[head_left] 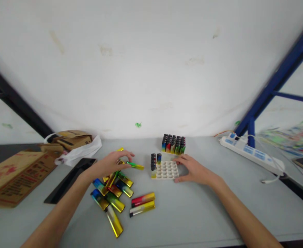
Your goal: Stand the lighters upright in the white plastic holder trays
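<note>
My left hand (114, 162) has thumb and fingers closed on a slim, shiny green-and-yellow lighter (136, 166), held just left of the white plastic tray with round cups (168, 171). My right hand (192, 168) clasps that tray's right end, thumb at the front corner, fingers at the back. Black-topped upright lighters (153, 162) line the tray's left column (one more stands at the back of the next). Left and front of the tray sprawls a pile of shiny multicoloured lighters (115, 201); nearer it lie a red-and-yellow lighter (143, 198) and a white-and-yellow lighter (142, 208). Behind the tray stands a tight block of black-topped lighters (173, 147); well right, a white plastic power strip (252, 154).
</note>
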`<state>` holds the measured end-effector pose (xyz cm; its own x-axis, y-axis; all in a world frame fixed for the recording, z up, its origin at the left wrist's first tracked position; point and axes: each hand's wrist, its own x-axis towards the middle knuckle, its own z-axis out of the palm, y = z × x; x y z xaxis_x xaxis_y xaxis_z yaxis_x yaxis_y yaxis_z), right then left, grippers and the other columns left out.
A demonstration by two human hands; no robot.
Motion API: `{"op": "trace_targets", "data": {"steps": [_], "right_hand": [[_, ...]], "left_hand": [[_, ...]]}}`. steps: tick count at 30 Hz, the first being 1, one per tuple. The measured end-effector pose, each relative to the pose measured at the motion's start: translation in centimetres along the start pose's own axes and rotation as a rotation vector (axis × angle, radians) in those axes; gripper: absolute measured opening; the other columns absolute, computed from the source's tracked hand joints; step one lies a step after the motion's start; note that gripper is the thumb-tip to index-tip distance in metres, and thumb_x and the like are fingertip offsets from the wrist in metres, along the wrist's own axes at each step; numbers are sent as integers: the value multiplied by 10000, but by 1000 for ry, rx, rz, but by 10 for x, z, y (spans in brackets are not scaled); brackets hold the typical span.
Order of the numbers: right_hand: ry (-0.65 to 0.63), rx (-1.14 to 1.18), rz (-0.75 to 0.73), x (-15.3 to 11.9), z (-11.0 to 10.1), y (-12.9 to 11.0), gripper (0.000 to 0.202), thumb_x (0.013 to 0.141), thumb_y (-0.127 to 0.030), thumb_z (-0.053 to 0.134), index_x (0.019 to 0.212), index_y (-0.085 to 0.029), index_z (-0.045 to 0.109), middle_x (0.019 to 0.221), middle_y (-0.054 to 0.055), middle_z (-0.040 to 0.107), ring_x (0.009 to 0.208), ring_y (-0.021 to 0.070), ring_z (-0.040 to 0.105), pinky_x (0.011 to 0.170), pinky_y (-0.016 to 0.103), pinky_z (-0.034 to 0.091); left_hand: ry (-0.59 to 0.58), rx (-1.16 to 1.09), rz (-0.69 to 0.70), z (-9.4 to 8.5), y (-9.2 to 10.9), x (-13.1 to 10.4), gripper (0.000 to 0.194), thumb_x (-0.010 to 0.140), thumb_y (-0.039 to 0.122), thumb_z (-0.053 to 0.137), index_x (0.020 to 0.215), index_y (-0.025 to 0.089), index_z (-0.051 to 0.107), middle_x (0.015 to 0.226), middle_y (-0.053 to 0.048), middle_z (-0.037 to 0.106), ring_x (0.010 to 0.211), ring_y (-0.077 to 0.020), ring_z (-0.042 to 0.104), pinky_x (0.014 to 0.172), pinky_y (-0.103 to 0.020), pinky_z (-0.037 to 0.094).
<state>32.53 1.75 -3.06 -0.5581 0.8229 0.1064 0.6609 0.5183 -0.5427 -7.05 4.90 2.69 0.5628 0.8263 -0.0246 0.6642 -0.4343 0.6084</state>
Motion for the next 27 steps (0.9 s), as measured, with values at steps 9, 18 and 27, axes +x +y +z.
{"op": "trace_targets", "data": {"steps": [9,18,27], "right_hand": [[2,0,-26,2,2,5,780,724,-632,810,1334,-200,587,1227,135,598,1142,316,567,1017,467,468],[-3,1,-11,1,0,2,770,725,-632,809,1325,-197,598,1233,135,607,1156,318,560,1027,455,459],[-2,8,-20,0,0,2,747,730,-620,812,1307,-199,595,1228,134,602,1152,317,569,1020,470,471]], "left_hand": [[409,-1030,102,16,63,41,279,879,421,709,921,193,552,767,-5,676,686,-151,674,751,-354,585],[315,-1129,-45,66,72,35,363,933,591,553,957,229,539,479,121,314,371,-49,174,357,-138,159],[217,-1242,-147,74,71,34,433,866,482,450,546,202,366,499,82,174,417,-64,131,414,-213,106]]}}
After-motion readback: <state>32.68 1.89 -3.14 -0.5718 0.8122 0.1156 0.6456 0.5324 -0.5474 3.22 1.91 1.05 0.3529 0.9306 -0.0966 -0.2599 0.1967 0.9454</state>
